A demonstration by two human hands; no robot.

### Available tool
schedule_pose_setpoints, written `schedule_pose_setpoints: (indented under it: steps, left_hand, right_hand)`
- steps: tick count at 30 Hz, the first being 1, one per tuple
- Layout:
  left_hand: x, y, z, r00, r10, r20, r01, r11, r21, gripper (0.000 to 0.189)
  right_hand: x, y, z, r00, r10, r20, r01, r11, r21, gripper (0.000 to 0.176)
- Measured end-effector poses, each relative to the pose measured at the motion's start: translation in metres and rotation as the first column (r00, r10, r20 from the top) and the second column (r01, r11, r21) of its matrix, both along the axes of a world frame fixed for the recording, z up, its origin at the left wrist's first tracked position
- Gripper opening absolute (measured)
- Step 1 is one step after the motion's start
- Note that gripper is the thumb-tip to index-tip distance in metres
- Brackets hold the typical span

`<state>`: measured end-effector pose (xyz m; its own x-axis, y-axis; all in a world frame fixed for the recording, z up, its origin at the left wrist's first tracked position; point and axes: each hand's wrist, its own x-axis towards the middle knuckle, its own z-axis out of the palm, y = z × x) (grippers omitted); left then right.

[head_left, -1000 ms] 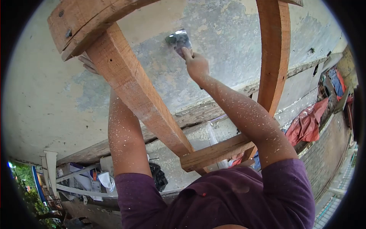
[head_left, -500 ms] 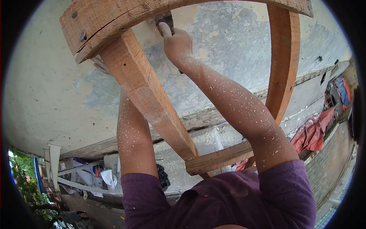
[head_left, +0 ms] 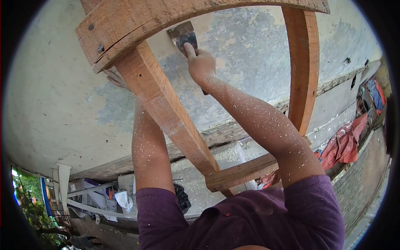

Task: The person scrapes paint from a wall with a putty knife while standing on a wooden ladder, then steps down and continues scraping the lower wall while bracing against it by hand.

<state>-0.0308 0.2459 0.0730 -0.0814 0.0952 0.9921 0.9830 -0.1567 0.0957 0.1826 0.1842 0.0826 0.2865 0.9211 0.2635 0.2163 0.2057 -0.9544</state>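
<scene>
In my right hand (head_left: 202,66) is a scraper (head_left: 183,35) with a broad metal blade, my thumb pressed along it. The blade lies against or very close to the peeling painted wall (head_left: 246,46); contact is hard to judge. My left hand (head_left: 117,79) is mostly hidden behind a wooden post (head_left: 160,98), with some fingers showing at the post's left side, seemingly gripping it. A curved, cracked wooden board (head_left: 125,33) with bolt heads crosses above both hands. Pale paint flakes cover both forearms.
A second wooden post (head_left: 303,62) stands to the right. A lower crosspiece (head_left: 243,171) runs close to my chest. Below are a red sheet (head_left: 343,139), a black plastic bag (head_left: 182,198) and piled clutter (head_left: 98,196) at lower left.
My right hand has drawn the scraper down, away from the curved board, so more of its blade shows. The view has shifted slightly. My left hand stays at the post.
</scene>
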Motion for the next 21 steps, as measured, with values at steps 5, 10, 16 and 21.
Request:
schedule_pose_setpoints:
  steps: [5, 10, 16, 21]
  left_hand:
    - [-0.016, 0.0, 0.005, 0.998, 0.052, -0.043, -0.051, 0.998, 0.02, 0.056]
    - [-0.024, -0.011, 0.011, 0.995, 0.072, -0.065, -0.065, 0.993, 0.101, 0.057]
    - [-0.013, -0.014, -0.006, 0.992, 0.102, -0.075, -0.093, 0.989, 0.113, 0.059]
    - [-0.003, 0.0, -0.005, 0.994, 0.083, -0.077, -0.07, 0.985, 0.155, 0.059]
  right_hand:
    - [-0.01, 0.008, 0.04, 0.999, -0.028, 0.037, 0.026, 0.998, 0.049, 0.059]
    - [0.002, -0.005, 0.009, 0.996, 0.068, -0.062, -0.07, 0.997, -0.041, 0.053]
    - [0.004, 0.023, 0.035, 0.999, -0.04, -0.032, 0.044, 0.99, 0.137, 0.056]
    - [0.069, 0.019, -0.055, 0.991, -0.133, -0.004, 0.133, 0.99, -0.046, 0.061]
